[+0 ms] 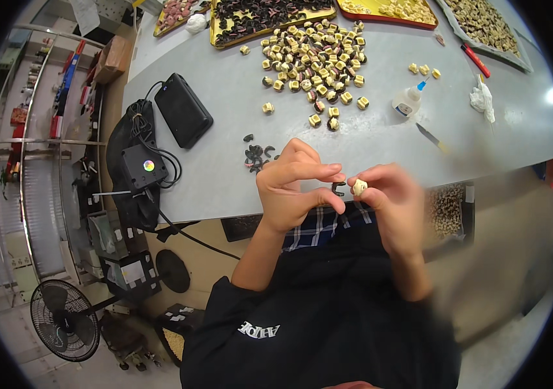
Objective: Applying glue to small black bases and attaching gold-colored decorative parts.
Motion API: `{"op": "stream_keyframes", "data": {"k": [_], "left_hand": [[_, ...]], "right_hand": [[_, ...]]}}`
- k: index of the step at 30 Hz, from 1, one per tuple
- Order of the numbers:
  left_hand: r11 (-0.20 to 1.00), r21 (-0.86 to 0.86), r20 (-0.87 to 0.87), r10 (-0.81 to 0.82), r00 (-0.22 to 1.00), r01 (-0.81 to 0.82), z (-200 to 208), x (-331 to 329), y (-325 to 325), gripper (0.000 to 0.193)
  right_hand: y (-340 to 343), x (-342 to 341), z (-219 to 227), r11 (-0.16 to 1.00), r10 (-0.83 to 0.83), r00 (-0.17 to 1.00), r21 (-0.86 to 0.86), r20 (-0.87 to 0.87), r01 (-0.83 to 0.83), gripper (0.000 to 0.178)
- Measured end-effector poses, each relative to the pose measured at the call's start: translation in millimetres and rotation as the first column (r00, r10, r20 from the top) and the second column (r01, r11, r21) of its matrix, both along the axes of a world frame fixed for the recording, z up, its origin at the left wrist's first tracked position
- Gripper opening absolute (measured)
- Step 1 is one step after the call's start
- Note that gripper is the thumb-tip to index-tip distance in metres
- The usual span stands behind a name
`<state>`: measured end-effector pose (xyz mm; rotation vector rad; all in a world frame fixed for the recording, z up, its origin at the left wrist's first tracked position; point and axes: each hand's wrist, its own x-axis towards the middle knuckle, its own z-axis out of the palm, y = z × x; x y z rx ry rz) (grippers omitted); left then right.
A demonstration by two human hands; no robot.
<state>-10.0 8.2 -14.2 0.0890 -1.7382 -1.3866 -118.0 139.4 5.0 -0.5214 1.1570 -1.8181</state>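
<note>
While both hands work over the table's near edge, the left hand [299, 185] pinches a dark curved piece [339, 188] between thumb and fingertip, the gap closed down to the piece's own breadth. The right hand [390, 194] has a cream block [359, 187] in a similar narrow thumb-and-finger pinch. The two pieces sit just beside each other, apparently not touching; both are above the near edge of the grey table [218, 185].

Handling, judged by look: both pieces probably very light. The dark one seems stiff and thin, so a hard squeeze across its open curve may snap it; best held by its outer ends, lightly. The cream block looks firmer and chunkier; opposite sides should give a safe hold. Slipperiness: cannot tell.

Nearby: loose dark pieces [254, 157] left of the hands; a glue bottle [407, 102] and knife [429, 135] beyond them.
</note>
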Motion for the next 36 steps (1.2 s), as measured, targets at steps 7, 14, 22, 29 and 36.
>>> {"op": "stream_keyframes", "data": {"k": [7, 14, 22, 29, 36], "left_hand": [[0.998, -0.026, 0.08, 0.053, 0.995, -0.051, 0, 0, 3, 0.042], [0.985, -0.163, 0.095, 0.081, 0.992, -0.065, -1, 0, 3, 0.042], [0.963, -0.253, 0.152, 0.133, 0.979, -0.092, 2, -4, 7, 0.053], [0.975, -0.163, 0.115, 0.174, 0.978, -0.154, 2, -2, 3, 0.054], [0.988, -0.064, 0.085, 0.145, 0.986, -0.14, 3, -3, 6, 0.042]], "right_hand": [[-5, 2, -12, 0.994, 0.066, 0.982, -0.099, 0.174, -0.049, 0.017], [-2, -7, -16, 0.986, 0.161, 0.959, -0.09, 0.234, -0.143, 0.019], [0, -12, -11, 0.966, 0.25, 0.893, -0.159, 0.375, -0.204, 0.027], [0, -9, -5, 0.966, 0.231, 0.912, -0.192, 0.34, -0.173, 0.035], [4, -13, -13, 0.956, 0.27, 0.92, -0.191, 0.284, -0.221, 0.036]]}}
